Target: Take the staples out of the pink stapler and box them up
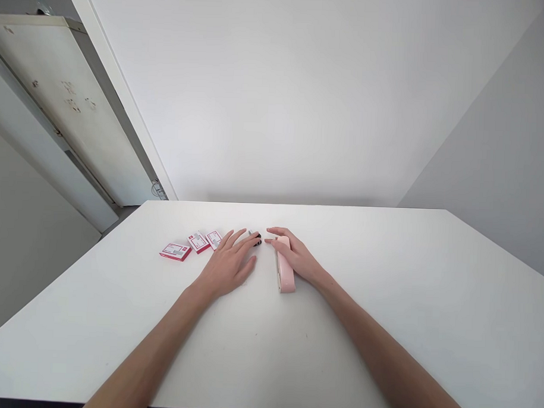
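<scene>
My right hand is wrapped over the far end of a pink stapler, which lies lengthwise on the white table. Its thumb rests across the stapler's top and the fingertips reach past it to the left. To the left, my left hand lies palm down with its fingers spread. By its fingertips sits a small black object with a pale part, partly covered by the fingers; its kind cannot be made out. Three small white and red boxes lie left of that hand, the nearest one partly hidden behind the fingers.
The white table runs up to a plain white wall at the back. Left of the table stand a worn pale door or panel and a white frame edge. A grey wall is on the right.
</scene>
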Available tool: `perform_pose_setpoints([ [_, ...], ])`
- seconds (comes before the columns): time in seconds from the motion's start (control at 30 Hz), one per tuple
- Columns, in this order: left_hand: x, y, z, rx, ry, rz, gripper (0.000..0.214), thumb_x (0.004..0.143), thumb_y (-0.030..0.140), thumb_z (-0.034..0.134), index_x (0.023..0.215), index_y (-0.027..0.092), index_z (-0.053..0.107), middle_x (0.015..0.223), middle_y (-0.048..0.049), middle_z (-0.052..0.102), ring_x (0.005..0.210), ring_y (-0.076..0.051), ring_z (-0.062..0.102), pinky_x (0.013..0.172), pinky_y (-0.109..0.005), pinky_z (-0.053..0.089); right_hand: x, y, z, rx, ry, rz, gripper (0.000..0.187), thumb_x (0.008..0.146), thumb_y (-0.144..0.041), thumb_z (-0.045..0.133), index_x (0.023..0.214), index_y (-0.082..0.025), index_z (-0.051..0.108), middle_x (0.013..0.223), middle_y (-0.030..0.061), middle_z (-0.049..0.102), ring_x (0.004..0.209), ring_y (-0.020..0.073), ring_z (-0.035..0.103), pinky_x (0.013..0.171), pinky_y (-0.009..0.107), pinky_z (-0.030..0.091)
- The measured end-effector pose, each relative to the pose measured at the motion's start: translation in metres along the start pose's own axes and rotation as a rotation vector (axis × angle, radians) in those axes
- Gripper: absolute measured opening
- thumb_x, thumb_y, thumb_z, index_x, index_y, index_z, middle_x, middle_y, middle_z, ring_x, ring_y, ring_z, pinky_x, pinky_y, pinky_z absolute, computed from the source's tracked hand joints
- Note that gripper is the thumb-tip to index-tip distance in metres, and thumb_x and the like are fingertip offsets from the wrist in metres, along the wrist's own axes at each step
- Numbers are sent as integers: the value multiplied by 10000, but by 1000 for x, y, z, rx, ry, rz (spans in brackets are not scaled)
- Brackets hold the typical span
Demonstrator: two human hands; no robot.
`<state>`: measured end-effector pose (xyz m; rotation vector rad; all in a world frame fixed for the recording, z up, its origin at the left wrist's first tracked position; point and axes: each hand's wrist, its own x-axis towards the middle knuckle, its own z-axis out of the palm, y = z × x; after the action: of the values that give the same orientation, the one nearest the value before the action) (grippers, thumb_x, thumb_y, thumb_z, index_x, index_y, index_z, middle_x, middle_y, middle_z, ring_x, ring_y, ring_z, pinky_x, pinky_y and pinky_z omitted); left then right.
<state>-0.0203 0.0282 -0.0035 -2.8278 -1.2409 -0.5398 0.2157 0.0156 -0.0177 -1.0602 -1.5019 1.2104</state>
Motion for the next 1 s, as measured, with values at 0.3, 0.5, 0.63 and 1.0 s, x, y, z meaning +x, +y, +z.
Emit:
perform_pose_setpoints([
  [0.3,-4,-17,15,207,250,-410,509,953,303,457,1431,190,589,1508,-110,597,1520,-379,373,1302,-636,93,0,-2,2,10,42,11,365,978,-522,601,1307,-364,622,1533,0,560,1381,245,577,1142,428,457],
  [0.5,-8,-21,16,254,285,-508,521,909,235,436,1389,98,586,1495,-176,585,1534,-434,304,1276,-695,62,-1,-6,-5,22,19,48,613,859,-516,781,1422,-385,577,1598,14,504,1515,273,423,1228,499,381],
  [0.63,-9,-22,15,254,268,-517,523,898,160,399,1387,101,573,1491,-184,584,1532,-422,317,1269,-707,81,-3,-7,-12,4,-52,104,789,750,-492,874,1474,-409,571,1632,12,465,1512,341,418,1218,581,384],
  [1.0,-6,-13,9,34,305,-293,401,942,152,431,1298,197,609,1451,-132,594,1493,-351,387,1246,-617,299,-1,-1,-12,124,-46,116,742,776,-410,865,1456,-386,568,1645,11,444,1487,298,455,1175,515,469],
])
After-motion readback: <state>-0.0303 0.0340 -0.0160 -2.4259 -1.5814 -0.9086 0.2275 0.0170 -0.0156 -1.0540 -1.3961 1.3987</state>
